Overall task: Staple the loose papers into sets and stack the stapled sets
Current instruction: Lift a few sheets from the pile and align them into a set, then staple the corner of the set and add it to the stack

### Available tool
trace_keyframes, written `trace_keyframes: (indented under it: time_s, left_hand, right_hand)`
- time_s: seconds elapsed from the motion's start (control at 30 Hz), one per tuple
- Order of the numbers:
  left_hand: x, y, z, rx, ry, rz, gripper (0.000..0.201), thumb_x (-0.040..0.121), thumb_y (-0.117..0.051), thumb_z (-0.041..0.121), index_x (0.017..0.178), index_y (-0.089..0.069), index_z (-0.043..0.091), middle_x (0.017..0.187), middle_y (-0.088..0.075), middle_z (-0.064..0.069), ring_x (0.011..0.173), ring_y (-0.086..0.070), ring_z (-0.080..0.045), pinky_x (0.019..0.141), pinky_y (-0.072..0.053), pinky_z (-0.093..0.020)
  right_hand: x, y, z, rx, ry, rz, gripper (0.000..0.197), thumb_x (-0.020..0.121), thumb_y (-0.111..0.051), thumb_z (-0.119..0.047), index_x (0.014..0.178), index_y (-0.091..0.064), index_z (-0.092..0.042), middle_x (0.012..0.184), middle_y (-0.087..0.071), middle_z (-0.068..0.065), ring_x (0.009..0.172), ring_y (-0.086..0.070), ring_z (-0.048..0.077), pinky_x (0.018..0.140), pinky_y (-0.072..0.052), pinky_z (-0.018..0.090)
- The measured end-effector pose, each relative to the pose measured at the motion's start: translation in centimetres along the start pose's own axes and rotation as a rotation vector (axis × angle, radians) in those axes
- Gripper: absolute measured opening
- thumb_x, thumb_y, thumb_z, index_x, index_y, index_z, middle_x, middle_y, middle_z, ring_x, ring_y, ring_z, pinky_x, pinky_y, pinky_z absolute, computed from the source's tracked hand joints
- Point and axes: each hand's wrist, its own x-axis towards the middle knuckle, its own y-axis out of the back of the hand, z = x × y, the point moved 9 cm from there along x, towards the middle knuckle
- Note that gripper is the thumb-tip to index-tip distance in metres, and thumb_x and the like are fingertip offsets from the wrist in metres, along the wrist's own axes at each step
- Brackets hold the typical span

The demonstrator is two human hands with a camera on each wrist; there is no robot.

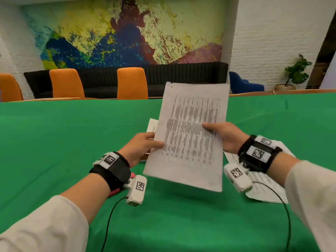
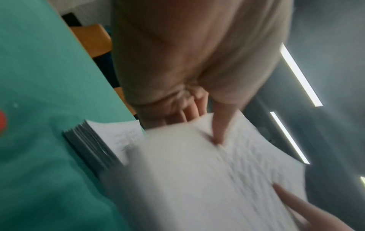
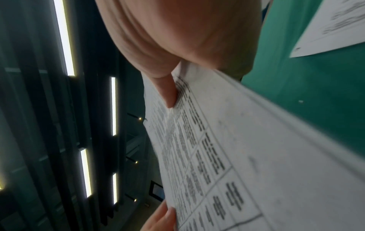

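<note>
A set of printed sheets (image 1: 190, 131) is held up, tilted, above the green table (image 1: 54, 142). My left hand (image 1: 145, 146) pinches its left edge, thumb on top. My right hand (image 1: 220, 133) pinches the right edge, with the thumb lying on the print (image 3: 168, 93). In the left wrist view the sheets (image 2: 207, 179) are blurred, and a thick stack of papers (image 2: 92, 145) lies on the cloth beside them. That stack (image 1: 151, 125) shows only partly behind the held set in the head view. A red stapler (image 1: 116, 190) lies mostly hidden under my left wrist.
More printed papers (image 1: 263, 182) lie on the cloth under my right wrist, also seen as printed papers (image 3: 335, 28) from the right wrist. Camera cables trail toward the near edge. Orange chairs (image 1: 131, 82) and a dark sofa stand beyond the table's far edge.
</note>
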Motion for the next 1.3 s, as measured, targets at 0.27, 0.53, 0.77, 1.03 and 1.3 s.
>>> trace_keyframes:
  time_s: [0.27, 0.53, 0.77, 1.03, 1.3]
  left_hand:
    - [6.9, 6.1, -0.4, 0.038, 0.013, 0.419, 0.021, 0.097, -0.063, -0.002, 0.116, -0.073, 0.002, 0.111, -0.074, -0.013, 0.100, -0.072, -0.034, 0.095, -0.059, -0.047]
    - [13.3, 8.1, -3.7, 0.673, 0.204, 0.371, 0.028, 0.102, -0.045, -0.001, 0.075, -0.052, -0.001, 0.089, -0.057, -0.015, 0.087, -0.052, -0.032, 0.075, -0.039, -0.035]
    - [13.6, 7.3, -5.4, 0.777, 0.282, 0.248, 0.027, 0.103, -0.061, 0.018, 0.110, -0.061, -0.008, 0.114, -0.063, -0.019, 0.102, -0.063, -0.038, 0.077, -0.046, -0.033]
    - [8.0, 4.0, -4.2, 0.999, 0.382, -0.106, 0.075, 0.089, -0.083, 0.026, 0.152, -0.048, 0.006, 0.152, -0.052, -0.012, 0.132, -0.058, -0.035, 0.096, -0.059, -0.039]
    - [7.3, 3.4, -3.5, 1.224, 0.298, -0.106, 0.061, 0.083, -0.087, 0.011, 0.138, -0.063, 0.001, 0.134, -0.065, -0.016, 0.102, -0.065, -0.029, 0.085, -0.059, -0.035]
  right_hand:
    - [6.4, -1.1, 2.0, -0.402, -0.105, 0.113, 0.024, 0.097, -0.071, -0.011, 0.119, -0.065, -0.004, 0.110, -0.076, 0.011, 0.087, -0.075, 0.025, 0.059, -0.060, 0.034]
    - [10.3, 0.5, 5.1, -0.701, -0.080, 0.213, 0.016, 0.088, -0.079, -0.003, 0.100, -0.070, 0.004, 0.085, -0.072, 0.008, 0.068, -0.066, 0.019, 0.057, -0.061, 0.033]
    - [11.8, 0.7, 7.3, -0.873, -0.130, 0.178, 0.031, 0.084, -0.086, -0.012, 0.099, -0.069, 0.009, 0.096, -0.078, 0.019, 0.075, -0.075, 0.028, 0.078, -0.066, 0.046]
    - [11.1, 0.1, 7.5, -1.049, -0.032, 0.032, 0.047, 0.088, -0.082, -0.037, 0.115, -0.072, 0.000, 0.123, -0.071, 0.021, 0.091, -0.067, 0.020, 0.070, -0.062, 0.032]
    - [10.3, -0.3, 8.1, -1.076, 0.010, -0.015, 0.074, 0.069, -0.096, -0.036, 0.118, -0.068, 0.013, 0.136, -0.062, 0.026, 0.093, -0.060, 0.020, 0.082, -0.063, 0.037]
